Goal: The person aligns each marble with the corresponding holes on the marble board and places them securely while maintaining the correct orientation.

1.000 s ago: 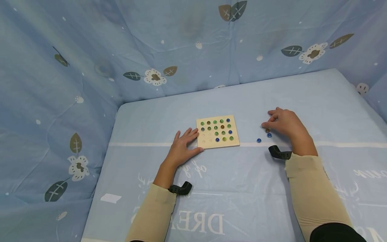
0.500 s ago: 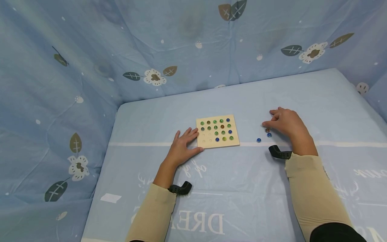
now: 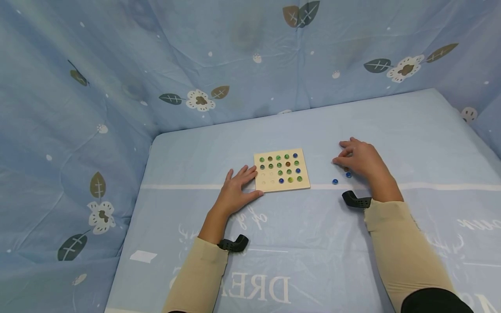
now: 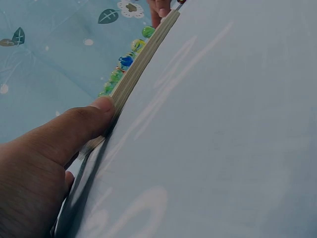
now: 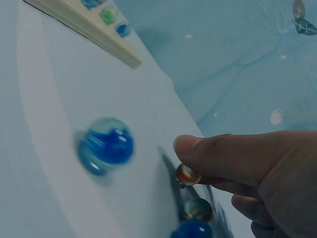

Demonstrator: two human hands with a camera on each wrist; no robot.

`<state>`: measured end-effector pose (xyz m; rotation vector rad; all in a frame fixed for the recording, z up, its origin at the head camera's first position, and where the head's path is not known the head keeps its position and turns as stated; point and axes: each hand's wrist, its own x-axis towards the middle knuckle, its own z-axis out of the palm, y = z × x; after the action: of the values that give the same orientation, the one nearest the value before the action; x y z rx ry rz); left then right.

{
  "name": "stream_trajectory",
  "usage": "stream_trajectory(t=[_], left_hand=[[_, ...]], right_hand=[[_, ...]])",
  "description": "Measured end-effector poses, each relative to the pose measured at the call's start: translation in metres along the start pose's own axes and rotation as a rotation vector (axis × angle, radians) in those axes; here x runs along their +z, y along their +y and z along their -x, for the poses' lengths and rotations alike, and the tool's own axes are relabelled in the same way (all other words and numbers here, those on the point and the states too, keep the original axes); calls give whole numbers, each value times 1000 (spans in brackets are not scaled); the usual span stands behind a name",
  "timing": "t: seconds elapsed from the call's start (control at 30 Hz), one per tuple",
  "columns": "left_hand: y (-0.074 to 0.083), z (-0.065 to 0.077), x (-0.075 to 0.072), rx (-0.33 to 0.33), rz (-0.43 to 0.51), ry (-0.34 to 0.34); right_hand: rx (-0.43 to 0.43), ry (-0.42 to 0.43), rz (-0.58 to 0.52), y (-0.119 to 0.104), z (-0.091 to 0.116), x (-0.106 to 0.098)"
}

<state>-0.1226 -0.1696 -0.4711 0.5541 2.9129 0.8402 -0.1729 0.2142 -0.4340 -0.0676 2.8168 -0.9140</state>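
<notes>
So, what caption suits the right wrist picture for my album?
Fingers pinch an orange marble, with a blue marble in the foreground and the board beyond.

On the blue tabletop (image 3: 313, 243), big white letters (image 3: 262, 287) sit back to front and spell "DRE", while the curly white writing (image 3: 257, 217) above them is too hard to read.

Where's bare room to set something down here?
Bare tabletop lies between the board and the leftmost loose blue marble, and beyond the board toward the patterned backdrop. Crowded: under the right hand, where other marbles cluster, and the board's left side, which the left hand touches.
</notes>
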Motion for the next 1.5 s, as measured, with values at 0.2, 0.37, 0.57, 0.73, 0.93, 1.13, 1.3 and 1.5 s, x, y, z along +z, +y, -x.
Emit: stream_trajectory(t=[0.2, 0.37, 0.57, 0.73, 0.93, 1.13, 1.3, 1.5], left_hand=[[-1, 0, 1, 3, -2, 1], [-2, 0, 2, 10, -7, 5], [-2, -1, 1, 10, -12, 6], [-2, -1, 0, 1, -8, -1], [-2, -2, 0, 5, -15, -2], [-3, -2, 0, 18, -17, 1], [-3, -2, 0, 12, -13, -1], [-3, -2, 1, 9, -10, 0]], right_hand=[[-26, -2, -6, -9, -2, 10], [-24, -21, -6, -11, -2, 9], [-5, -47, -6, -6, -1, 3], [-5, -47, -12, -4, -2, 3], [-10, -34, 23, -3, -4, 4], [-27, -11, 43, -3, -2, 5], [-40, -12, 49, -3, -2, 5], [-47, -12, 38, -3, -3, 7]])
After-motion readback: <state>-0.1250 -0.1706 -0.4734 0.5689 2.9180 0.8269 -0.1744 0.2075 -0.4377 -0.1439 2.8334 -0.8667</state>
